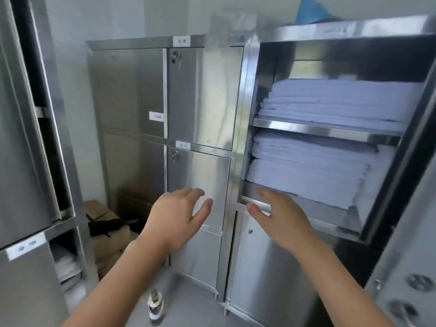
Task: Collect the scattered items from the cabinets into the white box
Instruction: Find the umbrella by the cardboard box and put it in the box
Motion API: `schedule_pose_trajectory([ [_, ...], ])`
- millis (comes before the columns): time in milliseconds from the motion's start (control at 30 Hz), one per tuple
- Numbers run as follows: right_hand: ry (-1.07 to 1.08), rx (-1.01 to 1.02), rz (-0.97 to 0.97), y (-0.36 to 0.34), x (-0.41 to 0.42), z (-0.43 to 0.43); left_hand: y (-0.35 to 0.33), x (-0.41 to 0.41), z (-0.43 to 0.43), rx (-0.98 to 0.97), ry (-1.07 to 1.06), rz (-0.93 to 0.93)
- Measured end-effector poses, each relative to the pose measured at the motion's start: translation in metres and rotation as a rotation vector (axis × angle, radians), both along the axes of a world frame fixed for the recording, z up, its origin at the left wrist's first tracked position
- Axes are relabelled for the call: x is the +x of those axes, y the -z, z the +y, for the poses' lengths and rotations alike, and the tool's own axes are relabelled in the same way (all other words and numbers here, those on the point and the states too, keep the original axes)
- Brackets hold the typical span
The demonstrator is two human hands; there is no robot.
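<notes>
Both my hands are raised in front of the steel cabinets, fingers straight and holding nothing. My left hand (175, 214) hovers before a closed locked cabinet door (200, 182). My right hand (280, 217) is at the bottom lip of the open right cabinet (330, 132). That cabinet holds two stacks of folded white linen, one on the upper shelf (335, 101) and one on the lower shelf (309, 168). No white box is in view.
A small bottle with a white label (155, 308) stands low in front of me. Brown cardboard boxes and a black bag (105, 226) lie on the floor at the left. The open cabinet's door (405, 267) swings out at the right. A left cabinet (28, 138) stands partly open.
</notes>
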State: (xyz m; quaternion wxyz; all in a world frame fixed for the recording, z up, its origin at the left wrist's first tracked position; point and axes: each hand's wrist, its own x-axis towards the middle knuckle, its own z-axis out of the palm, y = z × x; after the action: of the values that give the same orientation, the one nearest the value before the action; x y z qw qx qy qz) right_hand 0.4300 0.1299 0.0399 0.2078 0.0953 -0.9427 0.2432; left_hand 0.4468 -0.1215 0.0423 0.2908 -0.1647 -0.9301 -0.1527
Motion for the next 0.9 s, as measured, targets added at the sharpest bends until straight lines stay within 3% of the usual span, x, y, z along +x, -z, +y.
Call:
schedule_pose_trajectory([
  [233,0.197,-0.046,0.051,-0.004,0.029,0.075,-0.009,-0.030,0.076,-0.066,0.180,0.010],
  [500,0.305,-0.081,0.075,-0.005,0.025,0.087,-0.024,-0.067,0.103,-0.038,0.309,0.089],
  [767,0.350,-0.039,-0.096,0.060,-0.004,0.094,0.047,-0.114,0.118,-0.078,0.362,-0.098],
  [900,0.382,-0.058,-0.105,0.070,-0.048,0.121,0.060,-0.159,0.144,-0.093,0.382,-0.084],
])
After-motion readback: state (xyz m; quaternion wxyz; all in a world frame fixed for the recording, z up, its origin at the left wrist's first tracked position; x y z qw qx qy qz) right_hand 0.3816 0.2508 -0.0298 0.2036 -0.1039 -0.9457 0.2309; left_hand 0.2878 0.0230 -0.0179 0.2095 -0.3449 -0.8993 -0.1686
